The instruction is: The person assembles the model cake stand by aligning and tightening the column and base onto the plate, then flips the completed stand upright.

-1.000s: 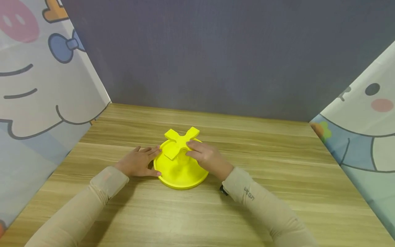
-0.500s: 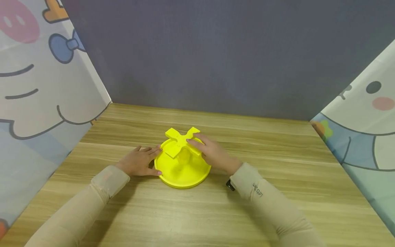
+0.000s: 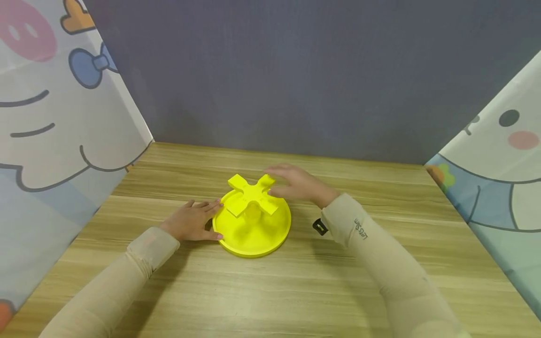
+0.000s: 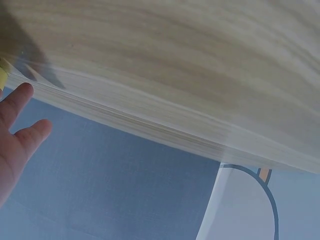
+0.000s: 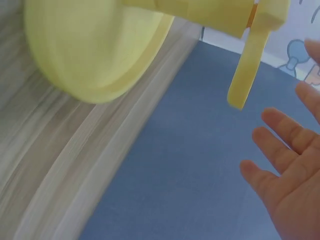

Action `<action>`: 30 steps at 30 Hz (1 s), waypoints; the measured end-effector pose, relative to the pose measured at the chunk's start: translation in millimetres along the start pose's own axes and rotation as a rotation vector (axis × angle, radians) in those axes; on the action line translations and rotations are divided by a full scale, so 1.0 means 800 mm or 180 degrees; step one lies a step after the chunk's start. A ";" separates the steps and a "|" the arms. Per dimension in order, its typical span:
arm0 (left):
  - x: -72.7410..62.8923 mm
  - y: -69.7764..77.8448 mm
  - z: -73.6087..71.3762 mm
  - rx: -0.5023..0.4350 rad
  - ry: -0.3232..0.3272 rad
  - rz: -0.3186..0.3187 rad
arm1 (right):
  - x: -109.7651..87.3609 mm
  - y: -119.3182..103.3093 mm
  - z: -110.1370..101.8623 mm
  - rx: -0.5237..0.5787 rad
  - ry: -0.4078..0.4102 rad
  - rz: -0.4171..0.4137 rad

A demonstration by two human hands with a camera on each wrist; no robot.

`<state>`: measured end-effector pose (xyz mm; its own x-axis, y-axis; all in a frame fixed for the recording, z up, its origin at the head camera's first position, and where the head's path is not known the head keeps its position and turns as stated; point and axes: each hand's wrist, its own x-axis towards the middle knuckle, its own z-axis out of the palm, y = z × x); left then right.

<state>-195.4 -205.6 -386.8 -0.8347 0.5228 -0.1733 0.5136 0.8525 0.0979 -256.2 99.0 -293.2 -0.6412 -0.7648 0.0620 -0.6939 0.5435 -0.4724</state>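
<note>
A yellow round dish-like base (image 3: 262,241) lies on the wooden table. From its middle rises a short post (image 5: 215,15), and on top of this sits a yellow cross-shaped piece (image 3: 252,193) with flat arms. My left hand (image 3: 192,221) is at the base's left side, fingers and thumb spread, the tips touching its rim. In the left wrist view only part of that hand (image 4: 15,135) shows. My right hand (image 3: 302,184) is just right of the cross, its fingers loosely extended and holding nothing. The right wrist view shows its fingers apart from the nearest arm of the cross.
The wooden table (image 3: 236,300) reaches back to a dark grey panel (image 3: 270,80). Cloths with cartoon prints hang at the left (image 3: 46,117) and right (image 3: 498,178). A small black item (image 3: 320,227) sits under the right wrist.
My right hand has come off the cross piece and moved up and to the right. The cross has turned slightly on its post. My left hand stays at the rim.
</note>
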 end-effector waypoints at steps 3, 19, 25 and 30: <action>0.000 -0.001 0.000 0.0020 0.0029 0.0004 | 0.014 -0.008 0.001 -0.0138 -0.0292 -0.0084; -0.002 0.003 0.001 0.0070 0.0067 0.0014 | 0.043 -0.037 0.018 -0.0966 -0.0727 -0.0202; -0.001 0.001 -0.001 0.0094 0.0026 0.0015 | 0.044 -0.041 0.024 -0.0999 -0.0585 -0.0018; 0.001 0.002 0.000 0.0072 0.0039 0.0051 | 0.044 -0.042 0.028 -0.1038 -0.0614 0.0335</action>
<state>-195.3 -204.1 -386.6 -0.8287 0.5364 -0.1599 0.5311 0.8437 0.0784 -247.9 46.2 -294.6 -0.6628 -0.7330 -0.1529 -0.7151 0.6802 -0.1612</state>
